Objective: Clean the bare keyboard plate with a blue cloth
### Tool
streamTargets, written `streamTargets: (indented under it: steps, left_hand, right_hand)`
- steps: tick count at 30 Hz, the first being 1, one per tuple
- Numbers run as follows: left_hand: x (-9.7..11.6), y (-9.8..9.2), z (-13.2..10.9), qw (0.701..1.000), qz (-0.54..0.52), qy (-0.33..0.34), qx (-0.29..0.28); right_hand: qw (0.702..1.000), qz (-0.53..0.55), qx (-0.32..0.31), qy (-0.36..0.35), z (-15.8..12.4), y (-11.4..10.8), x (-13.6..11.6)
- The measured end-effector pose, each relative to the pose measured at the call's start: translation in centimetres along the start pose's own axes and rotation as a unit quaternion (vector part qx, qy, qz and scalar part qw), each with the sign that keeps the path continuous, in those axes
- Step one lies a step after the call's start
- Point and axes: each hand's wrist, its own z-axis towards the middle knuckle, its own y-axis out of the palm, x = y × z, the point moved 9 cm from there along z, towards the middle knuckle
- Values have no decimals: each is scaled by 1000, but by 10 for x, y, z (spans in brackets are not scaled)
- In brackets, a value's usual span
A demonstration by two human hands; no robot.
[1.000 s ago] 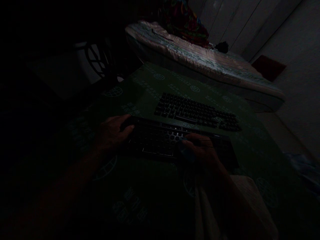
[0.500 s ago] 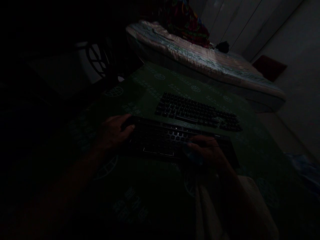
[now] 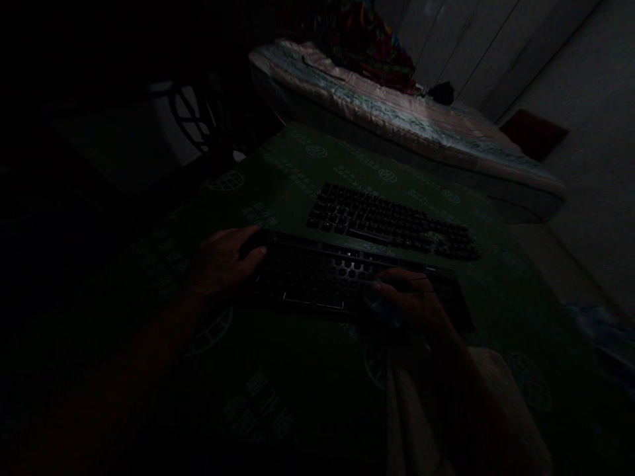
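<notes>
1. In the dark, a mattress (image 3: 397,125) lies far, before a wall (image 3: 585,73).
2. The green tabletop (image 3: 278,165) is nearer.
3. On it, the keyboard base (image 3: 312,281) lies between my hands, long axis left to right, right end slightly nearer.
4. Loose keycaps (image 3: 374,218) lie just beyond.
5. My left hand (image 3: 225,261) clasps its left end.
6. My right hand (image 3: 417,301), over its right half, grasps a blue thing (image 3: 381,309), unclear.

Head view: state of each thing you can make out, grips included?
Left grip: holding the keyboard's left end.
Right grip: closed on a blue object, too dark to identify.
Keyboard: keycaps off where lit.
Loose keycaps: laid out in rows on the green table cover.
Pale cloth: creased, partly hidden by the right forearm.
Mattress: covered, wrinkled on top.
</notes>
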Motion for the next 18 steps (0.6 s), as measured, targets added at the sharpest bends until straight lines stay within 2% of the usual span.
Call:
streamTargets:
  steps: [10,18]
  left_hand:
    - [2,-2,0,1000,-6,12,4]
    - [2,-1,1,1000,-1,7,2]
  right_hand:
    - [998,-19,-33,-50,-1,11,-5]
    - [997,-17,-60,-42,-3,15,-10]
